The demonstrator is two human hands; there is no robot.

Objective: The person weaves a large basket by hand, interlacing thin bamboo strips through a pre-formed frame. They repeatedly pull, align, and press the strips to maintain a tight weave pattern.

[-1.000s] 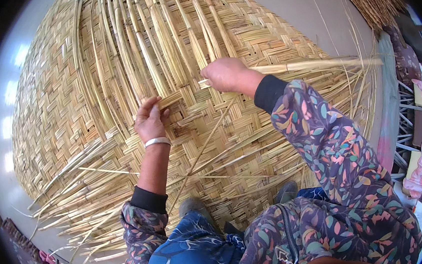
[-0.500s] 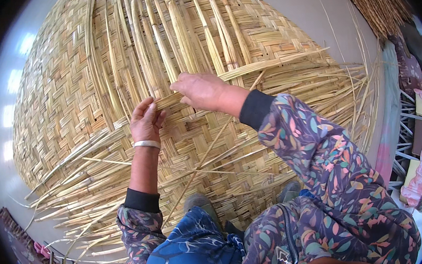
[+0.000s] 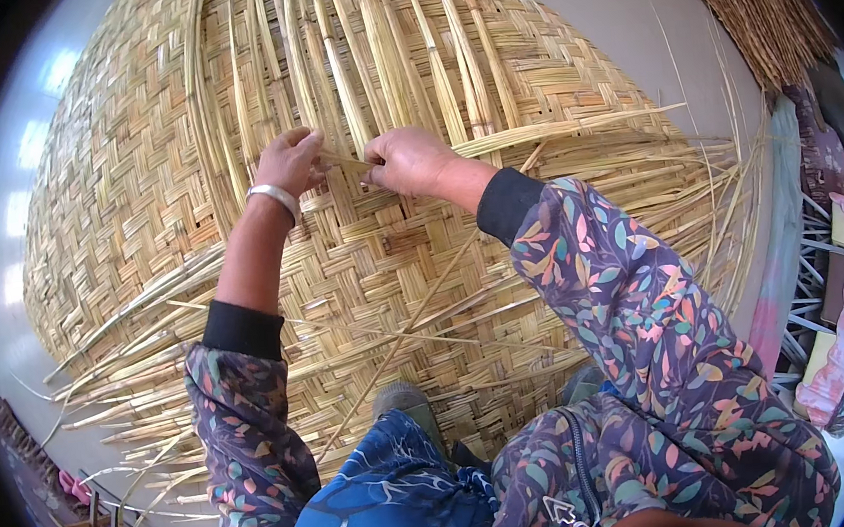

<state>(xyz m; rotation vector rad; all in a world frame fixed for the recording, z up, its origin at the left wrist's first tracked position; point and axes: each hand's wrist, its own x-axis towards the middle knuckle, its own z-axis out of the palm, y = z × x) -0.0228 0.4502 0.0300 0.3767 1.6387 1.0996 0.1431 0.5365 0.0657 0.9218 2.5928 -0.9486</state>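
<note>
A large woven reed mat (image 3: 135,198) lies spread on the grey floor under me. Its far part is loose upright strips (image 3: 362,38) not woven in. My left hand (image 3: 288,163), with a silver bracelet on the wrist, pinches among the strips at the edge of the woven part. My right hand (image 3: 411,159) is closed on a long flat reed strip (image 3: 571,128) that runs out to the right across the mat. Both hands nearly touch at the same spot. My knees, in blue patterned cloth (image 3: 392,497), rest on the mat's near edge.
Loose reed ends (image 3: 112,391) stick out at the mat's lower left and right sides. A bundle of dry reeds (image 3: 751,4) lies at the upper right. Coloured cloths and a metal frame (image 3: 833,258) stand along the right edge. Grey floor (image 3: 580,9) shows beyond the mat.
My right hand has drawn the long strip leftward until it meets my left hand. My left hand has shifted up to the loose strips.
</note>
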